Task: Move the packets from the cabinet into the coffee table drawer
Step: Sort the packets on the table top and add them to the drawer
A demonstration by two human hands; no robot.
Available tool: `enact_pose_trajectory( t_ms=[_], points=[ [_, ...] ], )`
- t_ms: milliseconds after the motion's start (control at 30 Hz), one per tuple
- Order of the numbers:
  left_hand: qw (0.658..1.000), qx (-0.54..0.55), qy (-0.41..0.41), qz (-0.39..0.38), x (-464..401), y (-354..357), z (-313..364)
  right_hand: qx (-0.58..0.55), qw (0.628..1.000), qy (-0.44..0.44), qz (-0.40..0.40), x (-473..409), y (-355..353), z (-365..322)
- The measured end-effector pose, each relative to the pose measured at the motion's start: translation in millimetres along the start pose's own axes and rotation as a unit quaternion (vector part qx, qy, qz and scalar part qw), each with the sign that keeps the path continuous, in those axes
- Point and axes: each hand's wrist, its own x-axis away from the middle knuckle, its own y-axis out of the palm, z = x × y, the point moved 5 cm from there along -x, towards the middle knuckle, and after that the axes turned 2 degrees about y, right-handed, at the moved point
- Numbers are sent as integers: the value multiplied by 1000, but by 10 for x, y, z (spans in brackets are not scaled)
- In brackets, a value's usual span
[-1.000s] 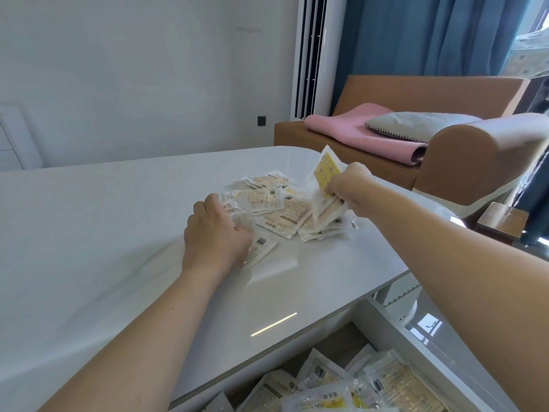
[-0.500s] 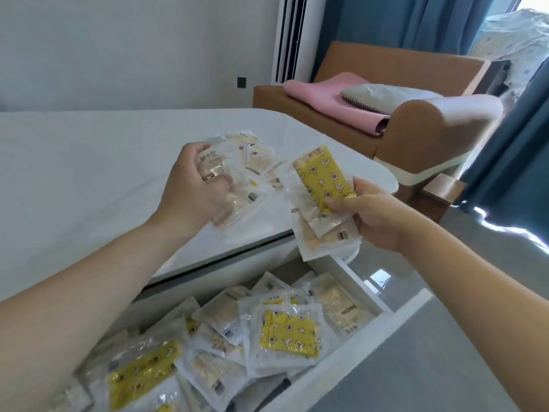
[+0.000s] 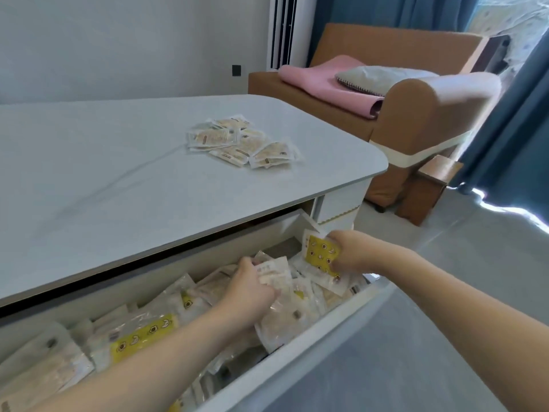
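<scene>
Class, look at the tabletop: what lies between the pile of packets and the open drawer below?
In the head view, only bare white tabletop lies between the pile of packets and the drawer.

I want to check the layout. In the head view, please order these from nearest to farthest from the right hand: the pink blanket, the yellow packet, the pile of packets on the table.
1. Yellow packet: held in the right hand, over the drawer's right end.
2. Pile of packets: on the tabletop, up and left.
3. Pink blanket: on the sofa, behind the table.
</scene>
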Motion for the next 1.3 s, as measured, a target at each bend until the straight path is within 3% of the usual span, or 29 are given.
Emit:
enact_pose_trajectory(
  t_ms=[100, 167, 267, 367, 467, 567, 667, 800, 933, 1067, 1133, 1200, 1267, 1300],
  points=[
    [974, -222, -1, -51, 6, 127, -46, 185, 982, -35, -7, 13, 111, -143],
    [958, -277, 4, -71, 6, 119, -10, 259, 965, -47, 13, 21, 132, -213],
    [956, -280, -19, -91, -20, 90, 65, 289, 955, -52, 39, -8, 113, -312],
    [959, -262, 33, -103, -24, 104, 150, 202, 979, -31, -13, -26, 170, -352],
    [966, -201, 32, -160, -102, -29, 170, 228, 973, -18, -25, -41, 191, -321],
    [939, -235, 29, -250, -232, -210, 286, 277, 960, 3, -48, -38, 183, -289],
    [918, -287, 64, -266, -306, -179, 429, 307, 947, 28, -94, -11, 197, -300],
    [934, -248, 136, -219, -335, 63, 381, 324, 938, 24, -120, -14, 226, -325],
    [963, -192, 14, -187, -374, -93, 33, 275, 951, 18, -139, -28, 243, -267],
    [985, -156, 43, -55, -362, -122, 22, 244, 963, 21, -115, 16, 224, -217],
    [997, -69, 27, -32, -355, -107, 8, 268, 959, 3, -96, 54, 256, -280],
    [999, -26, -1, -39, -295, -160, -28, 239, 970, -40, -20, 64, 207, -409],
    [984, -169, 23, -44, -214, -249, -67, 185, 973, -122, 64, 33, 144, -565],
    [966, -252, 39, -37, -173, -275, -89, 151, 974, -157, 68, 22, 150, -632]
  ],
)
